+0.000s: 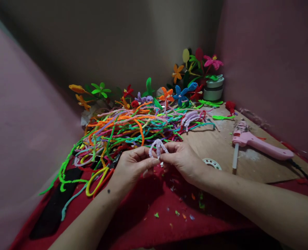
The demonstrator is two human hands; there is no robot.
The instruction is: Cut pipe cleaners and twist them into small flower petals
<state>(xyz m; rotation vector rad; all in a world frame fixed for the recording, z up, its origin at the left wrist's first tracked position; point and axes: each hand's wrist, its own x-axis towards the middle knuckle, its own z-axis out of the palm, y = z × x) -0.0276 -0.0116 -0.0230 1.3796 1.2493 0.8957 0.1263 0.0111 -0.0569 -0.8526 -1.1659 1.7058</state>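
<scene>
Between my two hands is a pale lilac pipe cleaner piece, bent into several drooping loops. My left hand pinches its left lower side with thumb and fingers. On the other side, my right hand grips its right lower end, the fingertips partly hidden behind it. Just behind the hands lies a big heap of coloured pipe cleaners. More bent lilac pipe cleaners rest at the heap's right end. Yellow-handled scissors lie left of my left hand, their blades partly covered.
A pink glue gun with a glue stick rests on a wooden board at right, its cord running off right. Pipe cleaner flowers and a pale pot stand at the back. A black flat object lies front left on red cloth.
</scene>
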